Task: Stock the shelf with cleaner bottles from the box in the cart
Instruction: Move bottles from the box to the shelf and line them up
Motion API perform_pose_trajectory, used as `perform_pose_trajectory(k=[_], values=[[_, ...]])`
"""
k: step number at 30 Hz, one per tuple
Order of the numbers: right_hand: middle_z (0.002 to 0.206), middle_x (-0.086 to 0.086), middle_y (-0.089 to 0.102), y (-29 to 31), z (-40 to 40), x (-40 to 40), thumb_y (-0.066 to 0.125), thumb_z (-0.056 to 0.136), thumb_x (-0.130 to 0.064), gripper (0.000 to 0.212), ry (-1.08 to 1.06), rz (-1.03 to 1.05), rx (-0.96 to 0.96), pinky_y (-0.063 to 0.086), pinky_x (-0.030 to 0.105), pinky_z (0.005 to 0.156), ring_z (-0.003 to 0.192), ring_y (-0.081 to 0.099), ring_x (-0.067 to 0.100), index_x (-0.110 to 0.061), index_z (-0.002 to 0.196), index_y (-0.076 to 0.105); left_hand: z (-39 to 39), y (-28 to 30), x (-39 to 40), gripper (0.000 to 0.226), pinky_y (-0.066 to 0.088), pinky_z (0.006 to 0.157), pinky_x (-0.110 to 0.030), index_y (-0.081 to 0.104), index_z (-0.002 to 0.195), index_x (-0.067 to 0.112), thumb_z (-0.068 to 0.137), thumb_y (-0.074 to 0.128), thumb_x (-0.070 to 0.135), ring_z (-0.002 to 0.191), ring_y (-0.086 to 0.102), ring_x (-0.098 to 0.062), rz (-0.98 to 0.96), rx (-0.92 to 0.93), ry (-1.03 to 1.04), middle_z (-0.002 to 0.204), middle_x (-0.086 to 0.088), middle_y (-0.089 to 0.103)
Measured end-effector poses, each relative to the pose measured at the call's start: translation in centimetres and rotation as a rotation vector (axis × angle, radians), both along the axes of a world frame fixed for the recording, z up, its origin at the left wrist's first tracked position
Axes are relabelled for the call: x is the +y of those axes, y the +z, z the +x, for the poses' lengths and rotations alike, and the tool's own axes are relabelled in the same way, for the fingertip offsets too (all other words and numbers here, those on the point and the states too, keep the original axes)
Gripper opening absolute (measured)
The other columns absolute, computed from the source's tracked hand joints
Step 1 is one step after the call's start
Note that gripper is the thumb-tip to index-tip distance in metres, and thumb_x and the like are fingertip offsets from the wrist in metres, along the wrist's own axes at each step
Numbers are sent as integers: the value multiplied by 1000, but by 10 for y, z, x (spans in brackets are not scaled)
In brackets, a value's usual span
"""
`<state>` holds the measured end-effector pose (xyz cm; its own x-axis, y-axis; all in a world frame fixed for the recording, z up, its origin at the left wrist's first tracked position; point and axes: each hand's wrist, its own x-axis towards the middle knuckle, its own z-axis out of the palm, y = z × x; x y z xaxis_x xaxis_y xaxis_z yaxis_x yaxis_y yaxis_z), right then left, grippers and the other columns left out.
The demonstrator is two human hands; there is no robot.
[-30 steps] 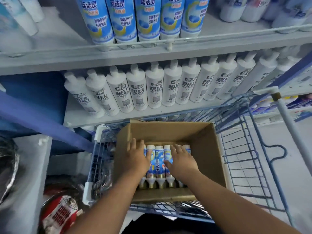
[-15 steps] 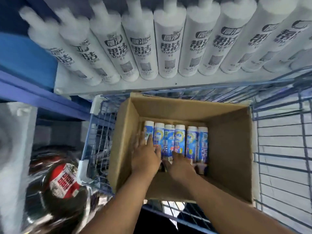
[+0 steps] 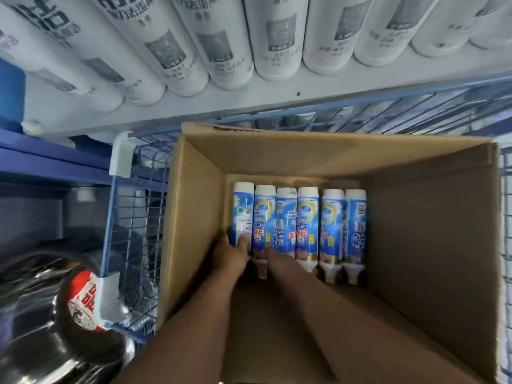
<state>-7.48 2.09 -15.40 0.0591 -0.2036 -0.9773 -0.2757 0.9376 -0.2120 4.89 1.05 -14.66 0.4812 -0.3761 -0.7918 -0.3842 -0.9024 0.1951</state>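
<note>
An open cardboard box (image 3: 194, 206) stands in the blue wire cart (image 3: 138, 217). Several blue-and-white cleaner bottles (image 3: 306, 223) lie side by side on its floor, caps toward me. My left hand (image 3: 231, 254) is deep in the box, its fingers wrapped around the lower end of the leftmost bottle (image 3: 243, 212). My right hand (image 3: 273, 256) reaches in beside it, fingers against the lower ends of the second and third bottles; its grip is hidden. The shelf (image 3: 249, 106) runs above the cart.
A row of white bottles (image 3: 177, 51) fills the shelf just above the cart's far rim. Dark shiny packs with a red-and-white label (image 3: 83, 303) lie at the lower left outside the cart. The box's right half holds no bottles.
The camera has dropped closer to the box. Both hands have slid down to the bottles' cap ends, and my left hand has closed around the leftmost bottle.
</note>
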Motion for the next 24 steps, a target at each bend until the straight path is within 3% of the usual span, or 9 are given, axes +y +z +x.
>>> perform_pose_trajectory(k=[3,5,7,10,12,16,19,21,24], values=[[120,5,66,-19,13,3,36,106,-48,49,-177,90,-60,48,33,79,98,60,17,-13,136,54,-2,-19,0,53,47,87,-29,49,141,10,101,51,44,118,62,-31,33,12,112,133,-13,61],[127,4,65,-33,22,6,39,102,-56,54,-256,97,-80,49,34,81,104,61,17,-18,139,51,-4,-30,-1,58,53,96,-42,50,139,10,96,55,50,113,65,-34,30,27,166,131,-15,63],[130,3,64,-36,28,6,43,98,-61,57,-353,128,-114,50,35,86,109,61,17,-21,138,52,-5,-41,0,56,56,93,-49,53,133,9,92,63,46,107,68,-34,-12,50,237,124,-16,66],[125,5,64,-40,33,6,50,95,-62,43,-415,162,-137,50,37,93,109,60,19,-28,122,55,-6,-45,-4,56,58,85,-40,53,130,6,88,73,37,104,69,-30,-78,66,348,123,-14,68],[128,5,65,-44,37,7,54,89,-68,53,-425,151,-123,48,41,103,115,60,21,-29,124,59,-5,-50,-5,56,55,81,-35,52,131,5,87,74,33,105,69,-31,-88,52,370,124,-13,67],[125,-1,68,-47,36,9,61,88,-63,60,-512,73,-86,53,31,86,109,63,14,-25,134,57,-5,-54,-3,56,60,83,-42,55,128,9,85,76,39,100,70,-29,-65,90,402,121,-13,69],[120,-4,70,-38,25,10,66,86,-59,55,-519,29,-112,58,35,81,105,66,14,-26,130,58,-7,-48,1,54,56,51,-25,53,127,8,85,79,32,87,69,-21,-79,154,432,118,-9,68],[118,-4,68,-29,15,8,66,87,-58,53,-485,15,-114,59,41,76,101,65,16,-25,128,56,-11,-36,-1,50,48,39,-15,53,125,6,87,78,26,80,66,-18,-116,175,456,113,-9,66],[116,-1,66,-9,3,0,68,88,-56,53,-475,8,-79,60,39,63,98,65,20,-22,127,57,-18,-14,-13,53,56,58,-25,57,121,9,84,79,40,87,68,-22,-134,184,485,109,-4,68]])
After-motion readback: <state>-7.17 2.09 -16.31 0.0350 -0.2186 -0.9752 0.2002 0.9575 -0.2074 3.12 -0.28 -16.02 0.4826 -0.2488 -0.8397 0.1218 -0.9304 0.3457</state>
